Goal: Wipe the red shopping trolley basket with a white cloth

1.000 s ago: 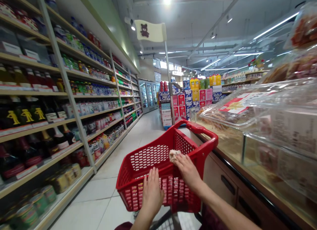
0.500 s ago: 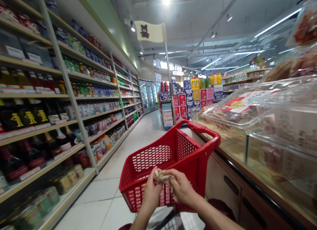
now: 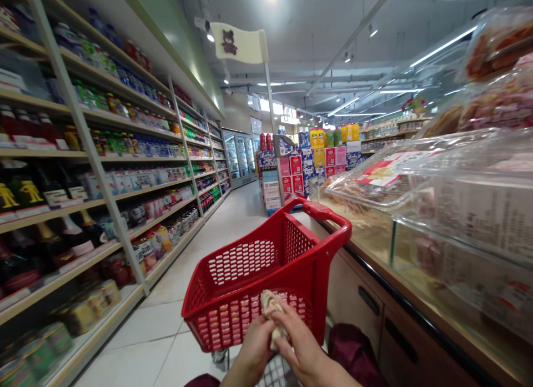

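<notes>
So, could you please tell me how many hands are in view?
2: the left hand and the right hand, together at the crumpled cloth before the red shopping cart.

1 bear flag [image 3: 245, 43] on a pole [image 3: 270, 95]; stocked shelves [image 3: 41, 153] left, stacked cartons [image 3: 296, 166] ahead.

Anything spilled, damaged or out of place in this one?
Nothing plainly spilled or damaged shows. The red cart stands upright; a crumpled cloth is held between the left hand and right hand. Only the clear plastic packages at right look slightly untidy: piled unevenly, one seemingly sloping, perhaps just loose stacking.
</notes>
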A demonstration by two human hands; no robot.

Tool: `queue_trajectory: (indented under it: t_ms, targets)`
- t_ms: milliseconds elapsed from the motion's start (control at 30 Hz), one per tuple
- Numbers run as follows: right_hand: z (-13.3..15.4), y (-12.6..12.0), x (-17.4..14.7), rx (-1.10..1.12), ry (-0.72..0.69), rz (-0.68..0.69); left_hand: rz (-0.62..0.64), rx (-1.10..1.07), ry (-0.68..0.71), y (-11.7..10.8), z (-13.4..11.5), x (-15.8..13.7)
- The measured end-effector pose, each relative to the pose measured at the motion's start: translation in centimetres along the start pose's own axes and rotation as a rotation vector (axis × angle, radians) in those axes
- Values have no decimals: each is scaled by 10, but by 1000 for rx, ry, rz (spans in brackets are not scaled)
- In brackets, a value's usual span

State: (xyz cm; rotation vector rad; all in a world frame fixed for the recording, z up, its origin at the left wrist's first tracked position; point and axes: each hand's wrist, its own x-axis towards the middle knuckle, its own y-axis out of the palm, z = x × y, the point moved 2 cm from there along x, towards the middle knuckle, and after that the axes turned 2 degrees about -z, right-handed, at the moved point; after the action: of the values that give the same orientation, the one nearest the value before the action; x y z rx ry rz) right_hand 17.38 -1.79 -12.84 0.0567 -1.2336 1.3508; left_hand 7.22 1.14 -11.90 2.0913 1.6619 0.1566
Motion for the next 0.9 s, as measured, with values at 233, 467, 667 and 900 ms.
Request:
queue_trajectory:
  t_ms: [233, 467, 667, 900]
  targets:
    - [-18, -61, 27, -64, -33, -70, 32, 406, 39, -10, -29, -5]
    - [-89, -55, 7, -535, -185, -226, -486, 1770, 388, -56, -61, 13]
    - [-64, -51, 7, -464, -200, -184, -455, 1971, 364, -63, -43, 14]
    - [-71, -24, 10, -404, -338, -74, -416, 1952, 335, -64, -46, 9]
